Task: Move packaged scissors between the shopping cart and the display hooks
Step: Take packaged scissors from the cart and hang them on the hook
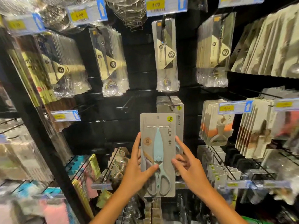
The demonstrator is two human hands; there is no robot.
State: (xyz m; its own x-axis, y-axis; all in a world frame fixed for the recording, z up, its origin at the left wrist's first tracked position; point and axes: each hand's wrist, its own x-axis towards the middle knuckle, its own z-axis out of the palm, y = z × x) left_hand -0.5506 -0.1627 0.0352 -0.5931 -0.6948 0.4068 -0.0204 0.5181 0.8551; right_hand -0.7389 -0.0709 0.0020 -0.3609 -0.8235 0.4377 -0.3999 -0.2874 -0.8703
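Observation:
A grey card pack with pale blue scissors is held upright in front of the display wall. My left hand grips its left edge, thumb across the front and fingers behind. My right hand pinches the right edge, index finger stretched up along the card. Just behind and up to the right, several matching grey packs hang on a black display hook. An empty hook juts out to the left of that one. The shopping cart is out of view.
Clear-wrapped utensil packs hang in rows above, under blue price tags. More carded goods fill hooks to the right, and pink and blue items sit at lower left. A black upright post runs down the left.

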